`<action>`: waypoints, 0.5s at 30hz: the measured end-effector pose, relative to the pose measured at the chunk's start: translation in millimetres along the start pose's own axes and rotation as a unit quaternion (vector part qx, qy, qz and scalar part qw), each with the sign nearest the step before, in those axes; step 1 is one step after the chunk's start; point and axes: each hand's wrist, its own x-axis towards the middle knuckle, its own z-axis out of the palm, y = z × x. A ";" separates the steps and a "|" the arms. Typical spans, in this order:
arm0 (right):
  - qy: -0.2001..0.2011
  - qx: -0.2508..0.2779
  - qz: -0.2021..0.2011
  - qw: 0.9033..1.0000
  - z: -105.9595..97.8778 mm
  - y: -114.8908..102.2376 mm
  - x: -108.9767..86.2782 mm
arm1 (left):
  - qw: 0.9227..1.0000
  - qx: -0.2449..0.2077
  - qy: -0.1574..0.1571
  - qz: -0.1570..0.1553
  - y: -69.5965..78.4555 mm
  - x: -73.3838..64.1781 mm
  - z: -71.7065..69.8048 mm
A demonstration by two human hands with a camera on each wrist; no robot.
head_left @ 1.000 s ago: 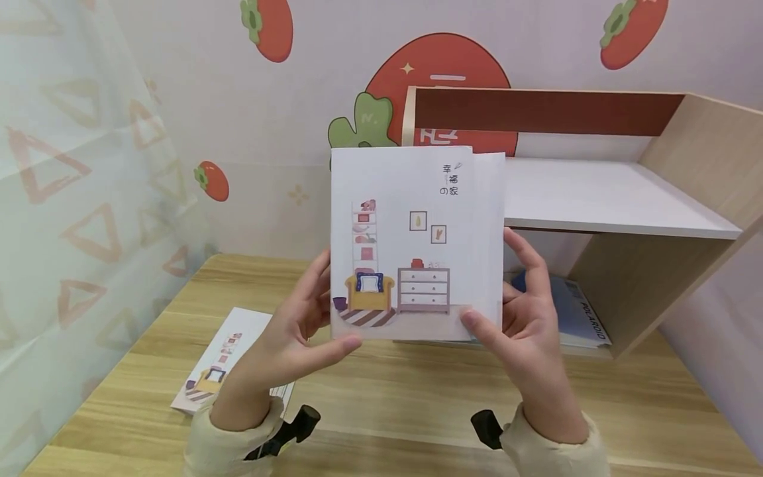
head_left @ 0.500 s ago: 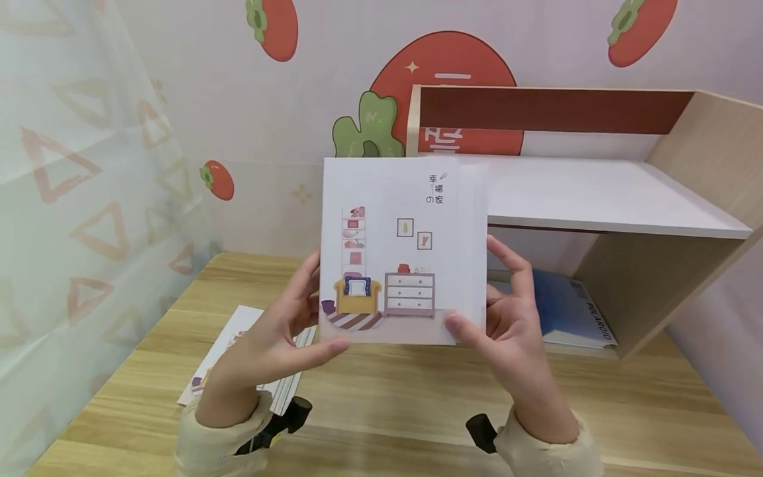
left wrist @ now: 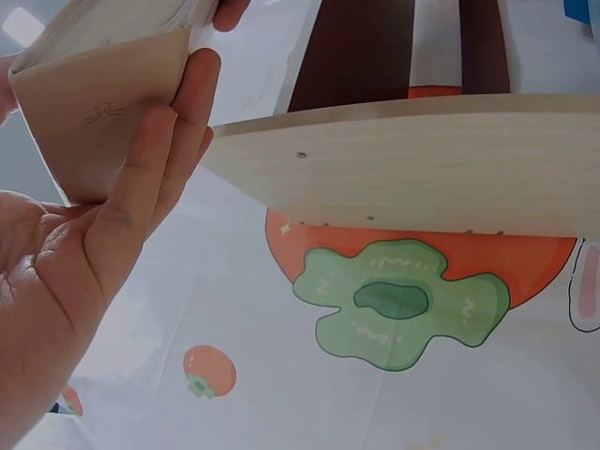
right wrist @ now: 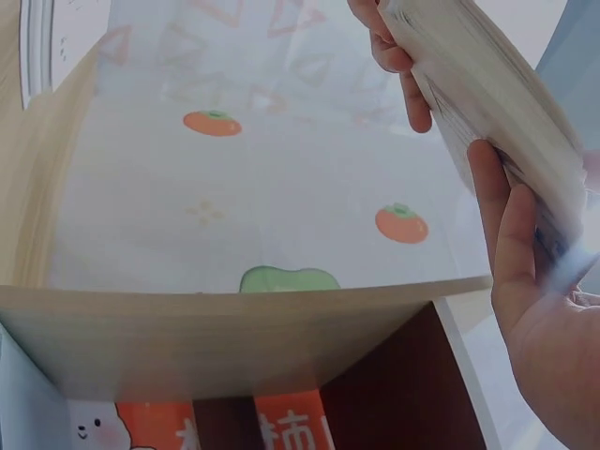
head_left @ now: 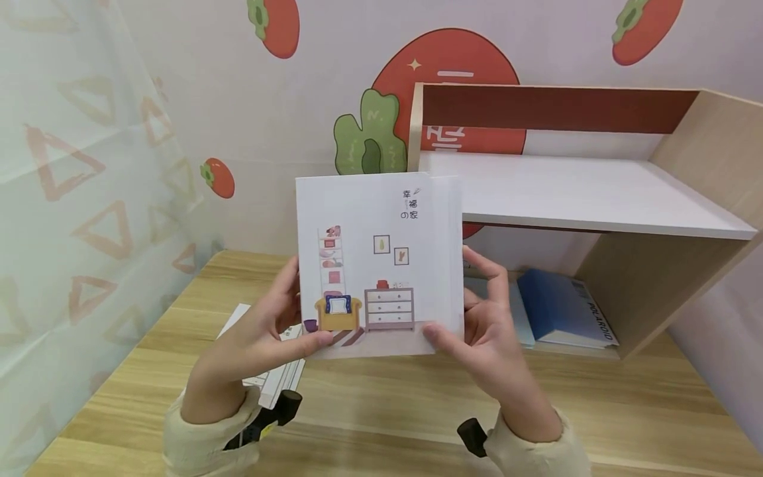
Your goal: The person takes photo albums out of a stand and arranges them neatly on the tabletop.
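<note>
Both hands hold a white square book upright above the table, its cover facing me. Drawings of a yellow armchair, a chest of drawers and two small pictures decorate it. My left hand grips the lower left corner, thumb on the cover and fingers behind. At the lower right, my right hand pinches it the same way; a second white edge sticks out on that side. In the left wrist view, the fingers of my left hand lie against a brownish face of the book. Page edges of the book show in the right wrist view.
A small stack of white books lies on the wooden table, partly behind my left forearm. To the right stands a wooden shelf. A blue book marked POLAROID lies in its lower space, beside a pale blue one.
Both hands have moved left and down with the book, which is now slightly tilted. My left thumb reaches further onto the cover. More of the blue book in the shelf shows.
</note>
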 end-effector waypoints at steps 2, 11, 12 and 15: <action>-0.004 0.007 0.001 1.000 1.7 1.4 0.2 | 1.000 0.000 0.001 -0.002 -0.2 -0.9 -1.1; 0.000 0.012 0.006 1.000 6.7 9.1 1.4 | 1.000 0.002 -0.004 0.011 -7.1 -1.8 -7.6; 0.001 0.010 0.009 1.000 7.2 9.8 1.6 | 1.000 0.002 -0.006 0.014 -8.4 -1.7 -8.6; 0.002 0.006 0.017 1.000 8.9 12.0 2.2 | 1.000 0.002 -0.011 0.022 -12.2 -1.6 -11.7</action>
